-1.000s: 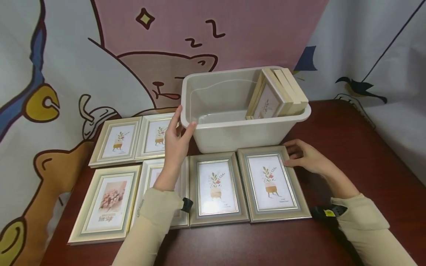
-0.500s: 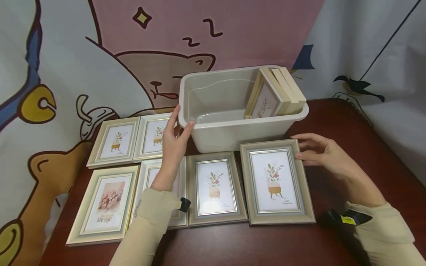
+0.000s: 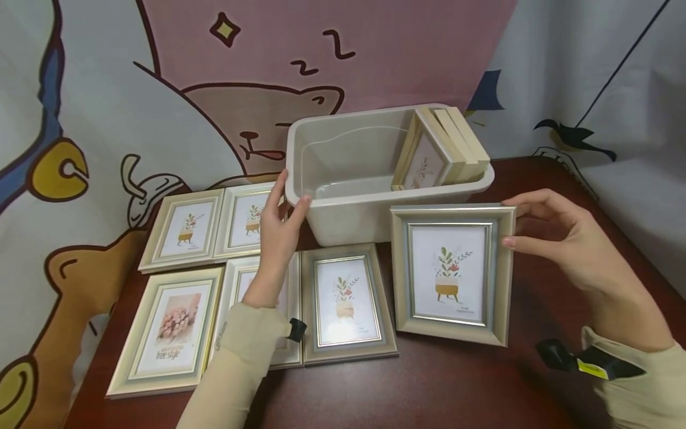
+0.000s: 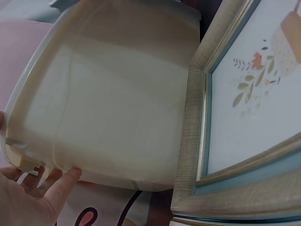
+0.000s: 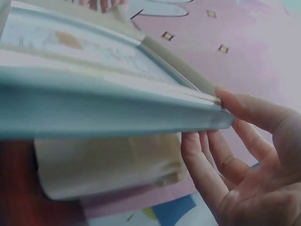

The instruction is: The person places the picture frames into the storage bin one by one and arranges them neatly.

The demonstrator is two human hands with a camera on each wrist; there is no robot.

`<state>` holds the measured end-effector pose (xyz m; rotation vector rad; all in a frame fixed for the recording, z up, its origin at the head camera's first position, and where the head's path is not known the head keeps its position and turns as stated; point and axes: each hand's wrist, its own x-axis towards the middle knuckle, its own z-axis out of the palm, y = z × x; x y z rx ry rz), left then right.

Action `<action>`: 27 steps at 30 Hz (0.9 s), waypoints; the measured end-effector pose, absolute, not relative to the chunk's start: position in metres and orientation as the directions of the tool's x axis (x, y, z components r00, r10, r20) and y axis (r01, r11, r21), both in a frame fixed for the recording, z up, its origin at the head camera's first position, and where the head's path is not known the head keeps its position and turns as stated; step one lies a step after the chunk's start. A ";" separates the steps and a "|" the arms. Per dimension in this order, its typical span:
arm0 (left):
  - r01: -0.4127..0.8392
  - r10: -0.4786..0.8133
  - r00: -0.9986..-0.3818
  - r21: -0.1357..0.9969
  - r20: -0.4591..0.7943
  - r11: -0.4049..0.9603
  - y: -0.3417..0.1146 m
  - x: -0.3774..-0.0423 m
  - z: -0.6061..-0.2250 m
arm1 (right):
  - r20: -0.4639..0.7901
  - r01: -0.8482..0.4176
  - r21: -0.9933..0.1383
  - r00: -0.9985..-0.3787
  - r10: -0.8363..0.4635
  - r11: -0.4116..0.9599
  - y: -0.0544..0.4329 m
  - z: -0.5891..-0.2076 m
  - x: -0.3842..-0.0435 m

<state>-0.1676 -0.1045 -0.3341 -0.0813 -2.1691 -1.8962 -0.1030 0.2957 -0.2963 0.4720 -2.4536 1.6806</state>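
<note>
My right hand (image 3: 579, 250) pinches a champagne-coloured picture frame (image 3: 452, 274) near its upper right corner, thumb on the front and fingers behind. The frame is tilted up in front of the bin and shows a potted-plant print. In the right wrist view its long edge (image 5: 113, 110) runs to the fingertips. My left hand (image 3: 281, 229) holds the front left corner of a beige plastic bin (image 3: 370, 217), thumb over the rim; the left wrist view shows the same grip on the bin wall (image 4: 117, 103). Several frames (image 3: 445, 149) stand on edge at the bin's right end.
Left of the held frame lies a similar frame (image 3: 351, 304) on the dark red table (image 3: 450, 387). Further left are a pink-flower frame (image 3: 171, 333), a plant frame (image 3: 187, 232) and two white frames, partly behind the left arm. A cartoon-printed cloth (image 3: 402, 53) hangs behind the bin.
My right hand has raised the rightmost frame from lying flat on the table to a tilted stance, moving slightly right. The left hand keeps its place on the bin.
</note>
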 end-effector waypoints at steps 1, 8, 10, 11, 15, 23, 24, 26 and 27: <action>0.210 -0.127 -0.965 0.967 0.229 0.147 -0.104 -0.168 -0.334 | 0.290 -0.331 -0.882 -0.942 -0.168 0.334 0.295 -0.293 -0.102; 0.207 -0.120 -0.967 0.968 0.224 0.141 -0.105 -0.167 -0.335 | 0.381 -0.395 -0.906 -0.918 -0.114 0.152 0.290 -0.278 -0.096; 0.209 -0.120 -0.967 0.968 0.226 0.140 -0.105 -0.167 -0.335 | 0.410 -0.420 -0.903 -0.905 -0.114 0.089 0.289 -0.273 -0.094; 0.207 -0.121 -0.967 0.968 0.224 0.141 -0.105 -0.167 -0.335 | 0.426 -0.433 -0.900 -0.897 -0.121 0.043 0.288 -0.271 -0.093; 0.217 -0.122 -0.965 0.967 0.233 0.137 -0.105 -0.168 -0.336 | 0.462 -0.460 -0.887 -0.882 -0.098 -0.036 0.285 -0.262 -0.090; 0.222 -0.128 -0.963 0.966 0.239 0.133 -0.105 -0.169 -0.336 | 0.559 -0.533 -0.811 -0.827 -0.052 -0.242 0.277 -0.249 -0.093; 0.220 -0.128 -0.963 0.966 0.237 0.133 -0.105 -0.169 -0.336 | 0.573 -0.546 -0.801 -0.818 -0.048 -0.245 0.277 -0.247 -0.094; 0.221 -0.129 -0.963 0.966 0.238 0.133 -0.105 -0.169 -0.336 | 0.591 -0.570 -0.791 -0.805 -0.039 -0.225 0.275 -0.244 -0.095; 0.220 -0.130 -0.963 0.967 0.237 0.131 -0.105 -0.169 -0.336 | 0.600 -0.579 -0.784 -0.800 -0.033 -0.223 0.275 -0.243 -0.095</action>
